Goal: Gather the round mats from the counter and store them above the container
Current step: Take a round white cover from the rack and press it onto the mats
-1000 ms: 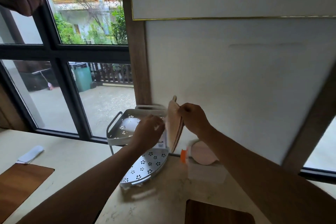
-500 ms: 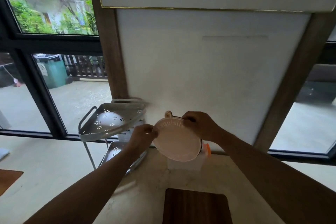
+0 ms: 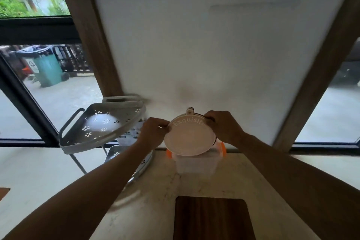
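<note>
A stack of pale pink round mats point(image 3: 190, 139), the top one lettered "Exquisite" with a small hanging loop at its far edge, is held flat just above a clear plastic container point(image 3: 195, 165) with orange clips. My left hand point(image 3: 153, 129) pinches the stack's left rim. On the right rim my right hand point(image 3: 224, 125) grips it. The container stands on the marble counter against the white wall panel. Whether the mats rest on the lid or hover over it cannot be told.
A white two-tier corner rack point(image 3: 101, 128) with flower cut-outs stands left of the container. A dark wooden board point(image 3: 212, 218) lies on the counter point(image 3: 155, 191) in front of it. Windows flank the wall panel point(image 3: 194, 45).
The mats went from upright on edge beside the rack to lying flat, and both hands carried them right and down over the container. The view tilted downward.
</note>
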